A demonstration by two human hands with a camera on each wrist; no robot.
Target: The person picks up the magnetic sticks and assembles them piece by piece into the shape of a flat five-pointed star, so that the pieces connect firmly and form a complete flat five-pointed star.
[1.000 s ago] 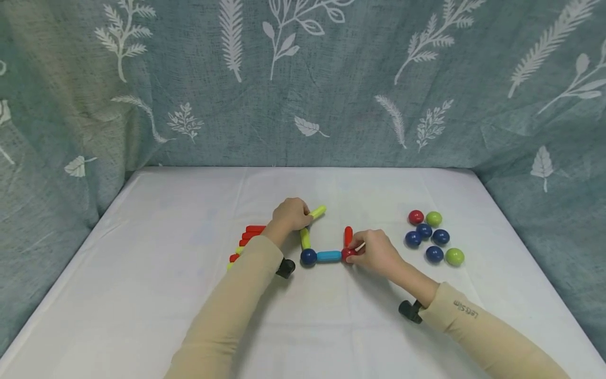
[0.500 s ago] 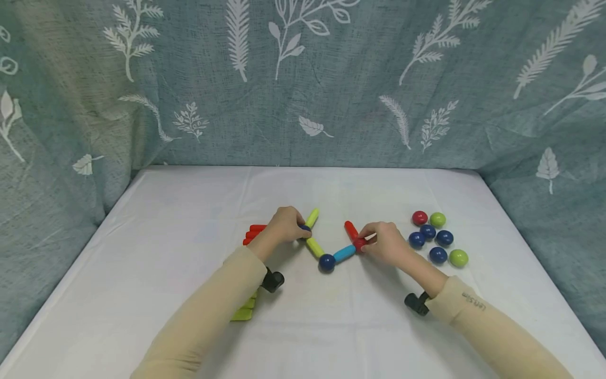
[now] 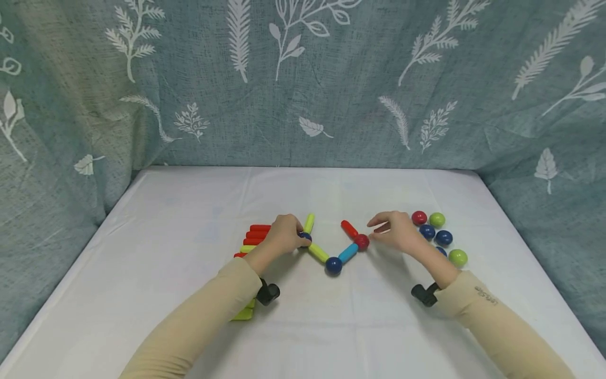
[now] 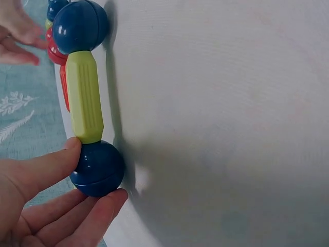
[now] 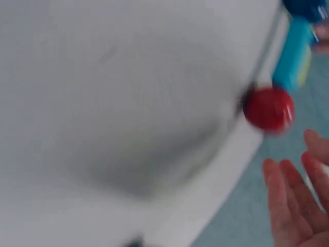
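Observation:
My left hand (image 3: pixel 282 235) pinches a dark blue ball (image 4: pixel 97 169) between thumb and fingers. From that ball one yellow-green stick (image 3: pixel 309 223) points away from me. A second yellow-green stick (image 4: pixel 85 96) leads to another dark blue ball (image 3: pixel 333 266), nearest me. A light blue stick (image 3: pixel 349 253) joins this to a red ball (image 3: pixel 362 242), which carries a red stick (image 3: pixel 349 228) angled to the far left. Together they form a bent chain on the white cloth. Just right of the red ball, my right hand (image 3: pixel 396 230) has loosely extended fingers, apart from it and holding nothing.
Loose balls in red, green and dark blue, such as a green ball (image 3: pixel 457 257), lie to the right, partly behind the right hand. Red and yellow-green sticks (image 3: pixel 258 235) lie in a row at left, partly under the left forearm. A patterned curtain (image 3: pixel 303 84) hangs behind.
The chain has turned and shifted right and nearer, its angle at the front blue ball opening wider. My right hand has let go of the red ball and drawn right; my left keeps its ball.

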